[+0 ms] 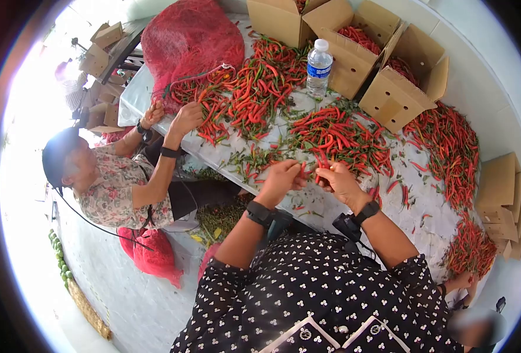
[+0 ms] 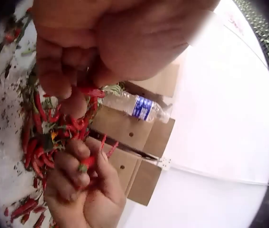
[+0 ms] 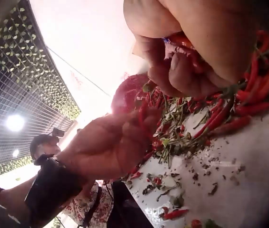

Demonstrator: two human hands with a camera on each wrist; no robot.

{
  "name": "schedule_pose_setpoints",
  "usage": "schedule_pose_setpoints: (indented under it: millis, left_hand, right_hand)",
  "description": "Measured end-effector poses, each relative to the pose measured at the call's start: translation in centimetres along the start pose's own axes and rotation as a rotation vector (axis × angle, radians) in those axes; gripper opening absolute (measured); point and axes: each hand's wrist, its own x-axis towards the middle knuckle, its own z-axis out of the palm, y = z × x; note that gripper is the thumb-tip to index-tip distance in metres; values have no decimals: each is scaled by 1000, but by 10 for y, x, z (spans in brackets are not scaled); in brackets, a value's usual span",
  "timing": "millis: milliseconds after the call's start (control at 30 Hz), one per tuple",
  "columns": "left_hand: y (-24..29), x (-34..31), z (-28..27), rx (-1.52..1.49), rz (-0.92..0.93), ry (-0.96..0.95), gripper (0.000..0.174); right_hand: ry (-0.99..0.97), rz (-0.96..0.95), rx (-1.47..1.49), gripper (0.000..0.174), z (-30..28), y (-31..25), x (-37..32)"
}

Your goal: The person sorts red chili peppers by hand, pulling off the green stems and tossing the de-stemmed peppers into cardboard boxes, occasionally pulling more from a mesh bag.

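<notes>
My left hand (image 1: 281,181) pinches a red chili pepper (image 2: 91,90) between thumb and fingers, over the near edge of the table. Beside it, my right hand (image 1: 344,187) grips red chilies (image 2: 90,162) in its curled fingers; a green stem end shows at one of them, and thin red tips poke up past the thumb in the left wrist view. The hands face each other, a small gap apart. Right behind them lies a heap of red chilies with green stems (image 1: 331,138). Loose stems and leaf scraps (image 1: 251,159) lie left of it.
Cardboard boxes (image 1: 398,97) holding chilies stand at the back, a water bottle (image 1: 318,70) beside them. A red mesh sack (image 1: 192,38) lies far left. More chilies (image 1: 448,153) pile up on the right. Another person (image 1: 119,182) works at the left; another hand (image 1: 463,280) reaches in lower right.
</notes>
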Motion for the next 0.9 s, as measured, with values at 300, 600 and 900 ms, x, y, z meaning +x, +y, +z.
schedule_pose_setpoints:
  millis: [300, 600, 900]
  left_hand:
    - [2, 11, 18, 195, 195, 73, 15]
    - [7, 7, 29, 397, 229, 76, 19]
    - [-3, 10, 31, 190, 185, 2, 14]
  right_hand:
    - [-1, -145, 8, 12, -1, -3, 4]
    - [242, -496, -110, 11, -1, 1, 9]
    - [213, -367, 157, 9, 3, 1, 3]
